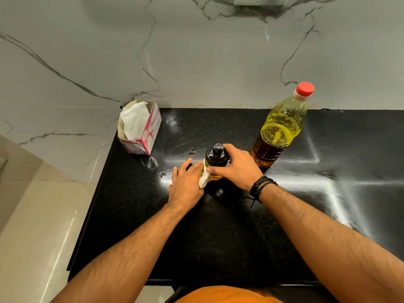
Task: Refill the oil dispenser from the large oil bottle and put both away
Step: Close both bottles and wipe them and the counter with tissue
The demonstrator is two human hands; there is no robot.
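Note:
The small oil dispenser [216,159] with a black cap and yellow oil stands on the black counter [218,226] at the middle. My right hand [237,166] grips it around the cap and upper body. My left hand [187,183] presses a white tissue [204,180] against the dispenser's left side. The large oil bottle [282,127], clear plastic with yellow oil and a red cap, stands upright just right of and behind the dispenser, capped and untouched.
A pink and white tissue box [141,127] with tissues sticking out sits at the counter's back left corner. A marble wall [196,51] rises behind. The counter's left edge drops to a tiled floor [39,215]. Small smears mark the counter near the dispenser.

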